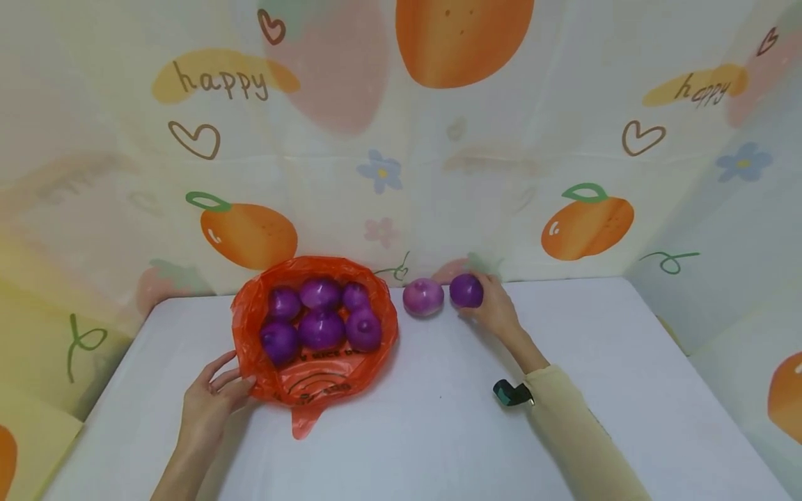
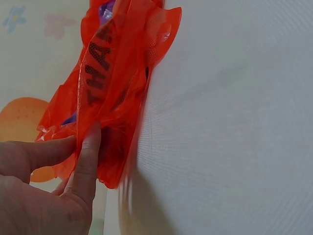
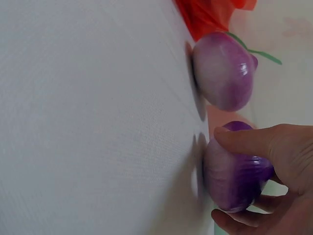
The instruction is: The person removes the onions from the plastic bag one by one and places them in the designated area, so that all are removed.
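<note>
A red plastic bag [image 1: 370, 369] stands with its mouth spread wide, and several purple onions [image 1: 321, 329] sit inside it. At the bag's near left rim, my left hand [image 1: 209, 403] pinches the plastic between thumb and fingers; the left wrist view shows the bag wall [image 2: 110, 73] with dark lettering. Right of the bag, my right hand [image 1: 498, 309] holds a dark purple onion [image 1: 466, 291], thumb on one side and fingers round the other. In the right wrist view this onion [image 3: 234, 171] is close to the table surface. A paler onion [image 1: 422, 298] rests between it and the bag.
The white table [image 1: 407, 431] meets a fabric backdrop [image 1: 426, 195] printed with fruit, hearts and flowers right behind the onions. A small dark strap piece [image 1: 510, 394] shows at the right sleeve's cuff. The bag's loose red flap [image 1: 307, 421] lies toward the front.
</note>
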Motion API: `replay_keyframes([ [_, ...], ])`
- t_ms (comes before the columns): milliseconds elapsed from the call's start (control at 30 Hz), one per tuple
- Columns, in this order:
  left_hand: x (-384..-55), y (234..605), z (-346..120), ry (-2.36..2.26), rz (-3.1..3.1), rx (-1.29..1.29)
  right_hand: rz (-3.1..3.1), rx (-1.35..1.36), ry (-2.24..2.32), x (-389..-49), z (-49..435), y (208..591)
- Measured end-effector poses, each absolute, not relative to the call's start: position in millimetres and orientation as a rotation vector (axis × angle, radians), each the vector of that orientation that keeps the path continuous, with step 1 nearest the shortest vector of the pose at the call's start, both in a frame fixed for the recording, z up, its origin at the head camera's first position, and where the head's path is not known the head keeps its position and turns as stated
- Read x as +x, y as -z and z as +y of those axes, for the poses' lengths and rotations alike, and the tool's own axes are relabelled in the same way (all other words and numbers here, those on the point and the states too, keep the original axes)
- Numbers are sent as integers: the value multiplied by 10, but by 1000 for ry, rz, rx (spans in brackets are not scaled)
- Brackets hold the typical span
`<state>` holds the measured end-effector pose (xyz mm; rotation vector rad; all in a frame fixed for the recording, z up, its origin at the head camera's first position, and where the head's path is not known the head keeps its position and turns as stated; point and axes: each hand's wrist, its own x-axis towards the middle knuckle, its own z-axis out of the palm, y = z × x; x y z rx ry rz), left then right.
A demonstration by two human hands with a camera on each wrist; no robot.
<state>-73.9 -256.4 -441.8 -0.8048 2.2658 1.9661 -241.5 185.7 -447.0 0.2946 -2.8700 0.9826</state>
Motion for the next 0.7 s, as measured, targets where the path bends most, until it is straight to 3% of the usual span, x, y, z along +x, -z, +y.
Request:
replay_keyframes([
  [700, -770, 4408, -2554, -1954, 2262, -810, -2854, 311, -908, -2327, 1885, 4347],
])
